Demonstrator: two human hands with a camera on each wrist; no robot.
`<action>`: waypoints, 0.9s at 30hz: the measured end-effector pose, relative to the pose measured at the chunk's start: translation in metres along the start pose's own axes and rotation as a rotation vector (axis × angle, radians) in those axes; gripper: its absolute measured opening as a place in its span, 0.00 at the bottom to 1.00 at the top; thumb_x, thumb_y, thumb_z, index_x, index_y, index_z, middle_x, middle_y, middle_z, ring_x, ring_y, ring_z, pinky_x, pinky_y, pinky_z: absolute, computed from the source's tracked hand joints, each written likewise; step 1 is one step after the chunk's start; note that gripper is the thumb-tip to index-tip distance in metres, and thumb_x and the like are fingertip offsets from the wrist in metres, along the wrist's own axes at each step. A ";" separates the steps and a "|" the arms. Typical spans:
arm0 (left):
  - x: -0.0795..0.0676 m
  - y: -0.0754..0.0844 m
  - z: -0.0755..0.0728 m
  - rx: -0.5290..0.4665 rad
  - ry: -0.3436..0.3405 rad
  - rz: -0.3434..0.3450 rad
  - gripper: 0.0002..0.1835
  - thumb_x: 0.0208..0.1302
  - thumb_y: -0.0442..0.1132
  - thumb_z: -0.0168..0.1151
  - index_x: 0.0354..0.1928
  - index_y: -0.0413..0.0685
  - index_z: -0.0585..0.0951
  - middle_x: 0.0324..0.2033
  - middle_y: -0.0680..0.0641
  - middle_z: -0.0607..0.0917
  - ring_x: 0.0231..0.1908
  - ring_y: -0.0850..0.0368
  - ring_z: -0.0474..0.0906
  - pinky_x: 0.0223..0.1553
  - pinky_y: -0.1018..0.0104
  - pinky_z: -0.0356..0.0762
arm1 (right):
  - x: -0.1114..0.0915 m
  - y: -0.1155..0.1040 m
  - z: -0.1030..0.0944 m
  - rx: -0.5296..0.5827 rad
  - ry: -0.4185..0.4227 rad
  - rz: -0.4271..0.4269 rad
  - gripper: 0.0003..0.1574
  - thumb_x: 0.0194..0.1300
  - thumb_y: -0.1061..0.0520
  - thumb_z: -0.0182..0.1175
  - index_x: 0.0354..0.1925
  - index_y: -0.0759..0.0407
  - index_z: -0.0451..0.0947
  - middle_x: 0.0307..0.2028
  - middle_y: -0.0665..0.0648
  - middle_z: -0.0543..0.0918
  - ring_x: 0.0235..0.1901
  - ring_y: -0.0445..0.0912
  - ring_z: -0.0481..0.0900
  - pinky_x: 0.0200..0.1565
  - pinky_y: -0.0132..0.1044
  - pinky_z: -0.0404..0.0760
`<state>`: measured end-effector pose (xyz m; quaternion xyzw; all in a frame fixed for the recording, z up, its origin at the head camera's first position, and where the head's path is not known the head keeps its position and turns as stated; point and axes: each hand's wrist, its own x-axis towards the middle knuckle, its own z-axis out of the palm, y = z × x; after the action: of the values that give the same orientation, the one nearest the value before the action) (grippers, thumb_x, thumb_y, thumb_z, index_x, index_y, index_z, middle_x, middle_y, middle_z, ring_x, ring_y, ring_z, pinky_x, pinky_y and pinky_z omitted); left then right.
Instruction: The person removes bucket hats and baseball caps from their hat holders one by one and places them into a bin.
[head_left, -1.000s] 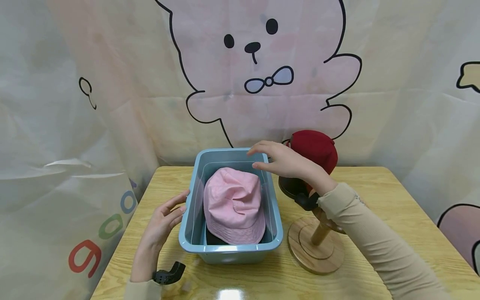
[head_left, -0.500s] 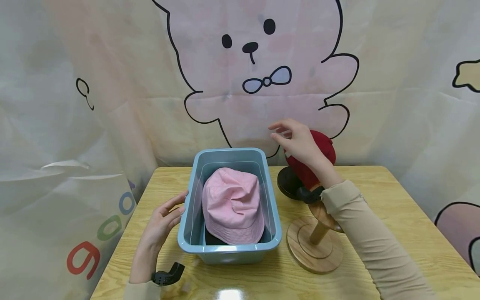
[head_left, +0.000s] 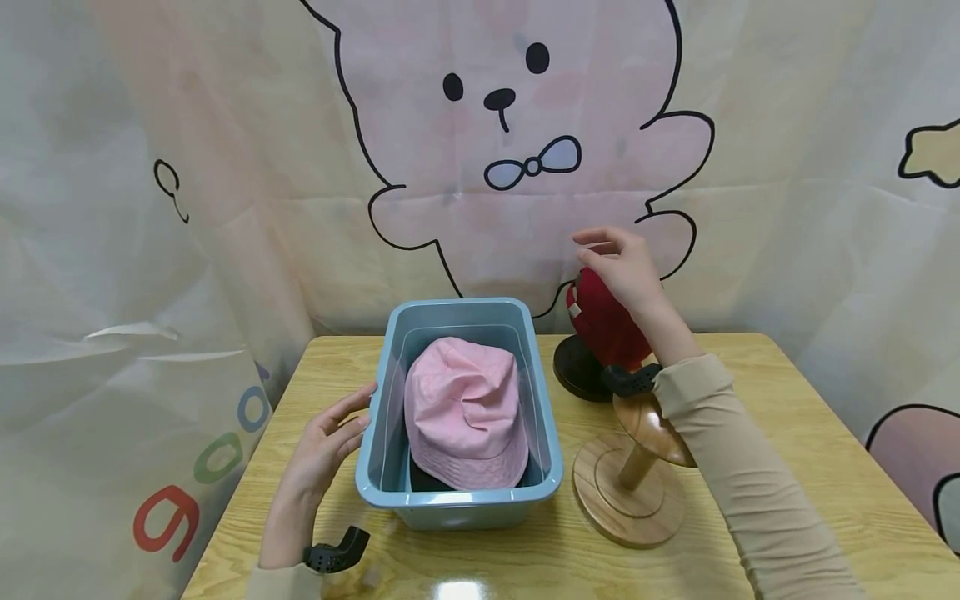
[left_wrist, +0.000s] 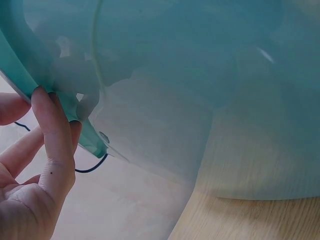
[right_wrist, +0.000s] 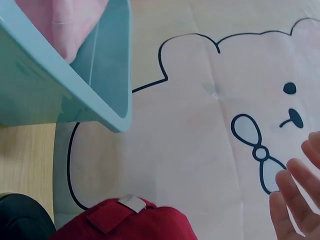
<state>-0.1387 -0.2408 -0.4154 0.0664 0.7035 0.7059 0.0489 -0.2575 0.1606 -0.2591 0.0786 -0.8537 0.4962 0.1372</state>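
A pink bucket hat (head_left: pixel 467 408) lies in the light-blue plastic bin (head_left: pixel 557 454), over something dark that shows below its brim. My left hand (head_left: pixel 324 442) is at the bin's left side, fingertips against the rim (left_wrist: pixel 90 137) in the left wrist view. Above and in front of a red cap (head_left: pixel 603 312), my right hand (head_left: pixel 626 267) is raised with loosely bent fingers and holds nothing. The right wrist view shows the top of that red cap (right_wrist: pixel 135 220) below the spread fingers (right_wrist: pixel 295 200). The right hand and wrist partly hide the cap.
The red cap is over a stand with a round black base (head_left: pixel 576 375). Nearer stands a bare wooden hat stand (head_left: pixel 630 500) with a rounded top, partly behind the right sleeve. A cartoon-printed curtain (head_left: pixel 480 217) hangs behind the wooden table (head_left: pixel 750 400).
My right hand has moved from the bin's far right corner to the right and up, above the red cap. The left hand has stayed at the bin's side.
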 end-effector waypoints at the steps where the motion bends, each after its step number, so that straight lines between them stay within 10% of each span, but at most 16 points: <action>1: 0.000 0.000 0.000 0.001 0.001 -0.002 0.27 0.70 0.37 0.54 0.68 0.36 0.65 0.52 0.55 0.75 0.46 0.67 0.80 0.48 0.73 0.79 | 0.001 0.001 -0.002 0.014 0.011 0.014 0.20 0.69 0.53 0.56 0.56 0.57 0.78 0.56 0.59 0.78 0.47 0.44 0.76 0.51 0.39 0.74; 14: 0.000 0.000 0.001 0.008 0.007 -0.009 0.27 0.70 0.38 0.55 0.68 0.37 0.65 0.51 0.55 0.75 0.47 0.67 0.80 0.49 0.73 0.79 | 0.012 0.022 -0.026 0.008 0.069 0.074 0.20 0.67 0.56 0.57 0.54 0.64 0.78 0.41 0.44 0.81 0.33 0.26 0.75 0.42 0.27 0.73; 27: 0.000 -0.001 -0.001 0.008 0.017 -0.013 0.27 0.70 0.37 0.55 0.69 0.38 0.65 0.51 0.57 0.76 0.47 0.68 0.80 0.49 0.74 0.78 | 0.021 0.041 -0.036 -0.086 0.056 0.203 0.22 0.67 0.56 0.57 0.56 0.65 0.76 0.55 0.62 0.78 0.43 0.37 0.73 0.46 0.30 0.71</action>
<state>-0.1392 -0.2419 -0.4168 0.0560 0.7071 0.7033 0.0475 -0.2829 0.2125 -0.2691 -0.0283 -0.8735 0.4726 0.1132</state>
